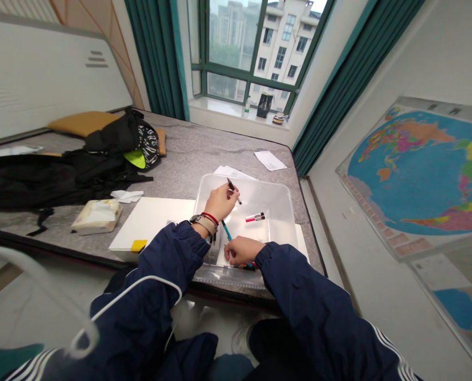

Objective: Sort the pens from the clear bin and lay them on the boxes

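- The hands are apart, both over a clear plastic bin (278, 203).
- The left hand (220, 202) pinches a black pen (234, 190) upright-tilted in its fingers, above the bin.
- The right hand (241, 250) lies curled low in the bin, against a teal pen (226, 230); whether it grips the pen, I cannot tell.
- Two red-capped markers (255, 217) lie in the bin, between the hands and the far wall.
- The bin sits partly on a white board (152, 222), on a grey mattress (204, 153).
- Beyond lie a tissue pack (97, 217), a black backpack (61, 177) and loose papers (270, 160).
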`<action>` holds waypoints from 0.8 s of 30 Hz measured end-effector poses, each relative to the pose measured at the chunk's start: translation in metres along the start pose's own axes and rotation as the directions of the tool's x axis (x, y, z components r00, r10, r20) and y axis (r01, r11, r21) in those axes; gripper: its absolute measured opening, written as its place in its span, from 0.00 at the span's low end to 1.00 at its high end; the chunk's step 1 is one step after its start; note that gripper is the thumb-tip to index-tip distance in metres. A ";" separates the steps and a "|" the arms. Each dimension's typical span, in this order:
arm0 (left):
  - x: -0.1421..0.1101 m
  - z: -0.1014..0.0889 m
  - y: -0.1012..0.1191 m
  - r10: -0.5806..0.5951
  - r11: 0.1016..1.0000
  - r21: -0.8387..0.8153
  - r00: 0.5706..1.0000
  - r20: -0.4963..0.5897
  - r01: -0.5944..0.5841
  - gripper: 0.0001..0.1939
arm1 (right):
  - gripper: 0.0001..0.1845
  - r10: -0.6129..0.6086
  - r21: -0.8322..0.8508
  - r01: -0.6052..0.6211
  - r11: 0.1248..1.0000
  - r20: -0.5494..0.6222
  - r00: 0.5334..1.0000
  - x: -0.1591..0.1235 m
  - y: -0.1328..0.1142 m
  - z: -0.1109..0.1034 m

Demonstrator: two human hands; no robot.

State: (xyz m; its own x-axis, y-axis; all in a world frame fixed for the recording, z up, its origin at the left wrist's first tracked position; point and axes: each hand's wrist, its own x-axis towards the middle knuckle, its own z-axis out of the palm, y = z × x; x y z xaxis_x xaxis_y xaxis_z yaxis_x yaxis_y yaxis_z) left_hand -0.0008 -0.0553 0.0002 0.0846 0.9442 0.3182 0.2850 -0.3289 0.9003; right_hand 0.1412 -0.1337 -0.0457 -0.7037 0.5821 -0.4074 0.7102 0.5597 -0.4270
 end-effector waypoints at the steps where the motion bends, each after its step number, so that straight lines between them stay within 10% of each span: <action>1: 0.001 0.000 -0.001 -0.010 1.000 -0.021 1.000 0.001 0.010 0.08 | 0.10 0.011 -0.009 -0.011 1.000 0.021 1.000 0.000 0.002 0.000; 19: 0.009 0.001 -0.012 -0.099 0.992 -0.070 0.995 0.025 0.101 0.05 | 0.10 0.116 -0.418 -0.071 0.906 0.083 0.990 -0.013 -0.015 0.008; 24: 0.026 0.009 -0.015 -0.168 0.956 -0.222 0.979 0.114 0.190 0.06 | 0.09 0.052 -0.205 -0.051 0.977 0.000 0.999 -0.010 0.003 -0.002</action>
State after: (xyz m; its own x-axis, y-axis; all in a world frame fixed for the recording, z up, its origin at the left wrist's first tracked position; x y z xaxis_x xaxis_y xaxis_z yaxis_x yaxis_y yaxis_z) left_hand 0.0053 -0.0259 -0.0073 0.1438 0.9815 0.1266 0.0770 -0.1386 0.9873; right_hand 0.1504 -0.1369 -0.0406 -0.6659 0.6101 -0.4294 0.7341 0.6386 -0.2311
